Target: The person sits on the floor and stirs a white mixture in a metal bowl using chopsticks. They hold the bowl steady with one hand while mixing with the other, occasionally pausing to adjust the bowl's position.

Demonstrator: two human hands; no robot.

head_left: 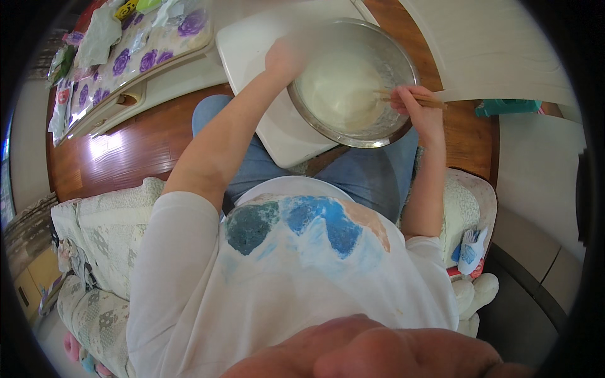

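Note:
A wide metal bowl (396,58) with a pale, creamy white mixture (337,88) in it stands in front of me, partly over a white board-like surface (287,138). My right hand (417,112) is at the bowl's right rim, fingers closed around wooden chopsticks (432,102) whose tips reach toward the mixture. At the upper left rim is my left hand (288,58). Its fingers are smeared by a blur, so whether they hold anything cannot be made out.
To the left, a table with a purple-flowered cover (148,60) carries plastic bags and packages. I sit on a patterned sofa (104,233). A white panel (485,47) rises at the upper right, with a green item (507,107) below it. Wooden floor (120,151) shows on the left.

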